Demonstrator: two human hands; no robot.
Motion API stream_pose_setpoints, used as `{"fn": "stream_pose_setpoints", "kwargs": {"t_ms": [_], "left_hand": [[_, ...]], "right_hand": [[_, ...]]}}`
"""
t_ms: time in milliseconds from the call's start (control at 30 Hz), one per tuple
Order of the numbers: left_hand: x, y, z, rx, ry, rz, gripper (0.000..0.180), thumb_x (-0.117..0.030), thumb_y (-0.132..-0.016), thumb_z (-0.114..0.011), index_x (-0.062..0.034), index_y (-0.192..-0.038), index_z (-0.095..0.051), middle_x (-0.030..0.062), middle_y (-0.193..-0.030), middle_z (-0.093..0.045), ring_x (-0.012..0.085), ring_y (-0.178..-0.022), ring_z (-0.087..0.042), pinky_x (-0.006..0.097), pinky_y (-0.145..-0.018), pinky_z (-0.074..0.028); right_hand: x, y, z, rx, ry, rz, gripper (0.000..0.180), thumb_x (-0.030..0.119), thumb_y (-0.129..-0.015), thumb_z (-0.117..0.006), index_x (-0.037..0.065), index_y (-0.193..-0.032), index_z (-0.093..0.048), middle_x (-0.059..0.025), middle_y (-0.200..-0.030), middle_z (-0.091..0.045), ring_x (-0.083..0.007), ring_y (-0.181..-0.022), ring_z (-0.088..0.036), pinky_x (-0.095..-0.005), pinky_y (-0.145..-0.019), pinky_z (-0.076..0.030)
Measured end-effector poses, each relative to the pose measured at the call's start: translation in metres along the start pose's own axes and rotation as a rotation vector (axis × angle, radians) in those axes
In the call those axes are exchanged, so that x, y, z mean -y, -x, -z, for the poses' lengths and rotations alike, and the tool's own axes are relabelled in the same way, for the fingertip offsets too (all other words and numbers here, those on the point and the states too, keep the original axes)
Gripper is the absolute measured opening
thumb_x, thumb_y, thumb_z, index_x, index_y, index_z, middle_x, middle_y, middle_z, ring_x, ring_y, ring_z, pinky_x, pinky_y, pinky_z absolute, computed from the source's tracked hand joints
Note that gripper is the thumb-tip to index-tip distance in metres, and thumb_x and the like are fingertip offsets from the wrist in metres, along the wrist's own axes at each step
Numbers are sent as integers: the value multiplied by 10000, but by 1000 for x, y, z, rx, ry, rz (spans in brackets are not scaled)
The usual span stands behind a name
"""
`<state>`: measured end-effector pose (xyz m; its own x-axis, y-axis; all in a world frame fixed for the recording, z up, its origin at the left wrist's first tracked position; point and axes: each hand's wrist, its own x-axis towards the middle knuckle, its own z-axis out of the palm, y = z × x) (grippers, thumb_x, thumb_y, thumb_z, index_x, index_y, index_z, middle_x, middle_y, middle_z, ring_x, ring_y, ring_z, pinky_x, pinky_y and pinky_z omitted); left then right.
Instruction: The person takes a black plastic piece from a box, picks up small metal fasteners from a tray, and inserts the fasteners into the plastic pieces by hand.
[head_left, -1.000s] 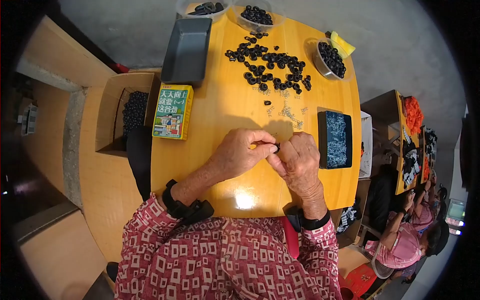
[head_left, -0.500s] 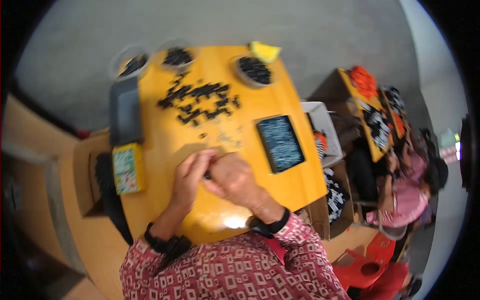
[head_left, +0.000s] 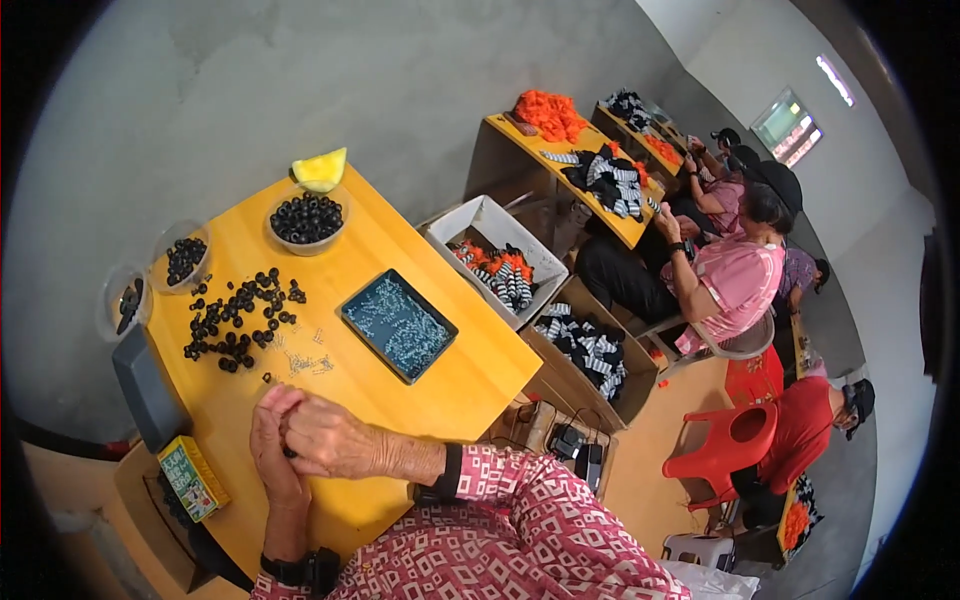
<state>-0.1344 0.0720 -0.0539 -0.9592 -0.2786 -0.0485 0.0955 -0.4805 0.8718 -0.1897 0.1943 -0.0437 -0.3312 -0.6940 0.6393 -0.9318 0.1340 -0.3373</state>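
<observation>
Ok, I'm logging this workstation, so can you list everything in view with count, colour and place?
table: one, yellow-orange, centre
loose small parts: a scattered pile, black, table's far left
bowls of black parts: three, clear, along the far edge
wedge: one, pale yellow, behind the largest bowl
flat tray: one, dark with pale blue-grey contents, mid-table
small box: one, green and yellow, left of the hands
dark tray: one, grey, left table edge
red chair: one, right floor
other people: several, at benches on the right
left hand: pressed against the right
right hand: over the left, grip closed on something tiny
</observation>
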Motion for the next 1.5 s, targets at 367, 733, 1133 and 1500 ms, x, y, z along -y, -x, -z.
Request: {"fn": "stream_pose_setpoints", "kwargs": {"t_ms": [367, 733, 1133, 1500], "left_hand": [[-2, 13, 5, -53, -158, 107, 225, -152, -971, -533, -9, -1120, -623, 31, -1003, -631, 98, -942, -560, 240, -853, -442], [-21, 32, 18, -27, -162, 149, 224, -131, -921, -626, 16, -1090, -627, 26, -985, -640, 83, -936, -573, 236, -846, -457], [-17, 31, 24, -68, -77, 236, 267, -177, -908, -631, 27, -1078, -658, 31, -980, -662, 88, -927, -577, 240, -835, -452], [-17, 32, 33, -38, -221, 242, 286, -172, -915, -611, 44, -1100, -645, 43, -984, -669, 85, -914, -589, 239, -818, -476]], "right_hand": [[-17, -13, 37, -87, 123, -37, 210, 132, -707, -772, 40, -729, -584, -81, -686, -543, -255, -616, -541, -369, -585, -430], [-4, -21, 20, 62, 129, 49, 225, 172, -728, -745, 31, -782, -579, -88, -693, -482, -271, -661, -534, -380, -634, -455], [-3, -23, 16, 177, 173, 35, 241, 187, -740, -750, 37, -780, -565, -90, -702, -494, -271, -657, -527, -379, -642, -446], [5, -35, 25, 317, 90, 11, 221, 163, -771, -739, 12, -865, -607, -99, -708, -529, -278, -673, -555, -375, -649, -456]]}}
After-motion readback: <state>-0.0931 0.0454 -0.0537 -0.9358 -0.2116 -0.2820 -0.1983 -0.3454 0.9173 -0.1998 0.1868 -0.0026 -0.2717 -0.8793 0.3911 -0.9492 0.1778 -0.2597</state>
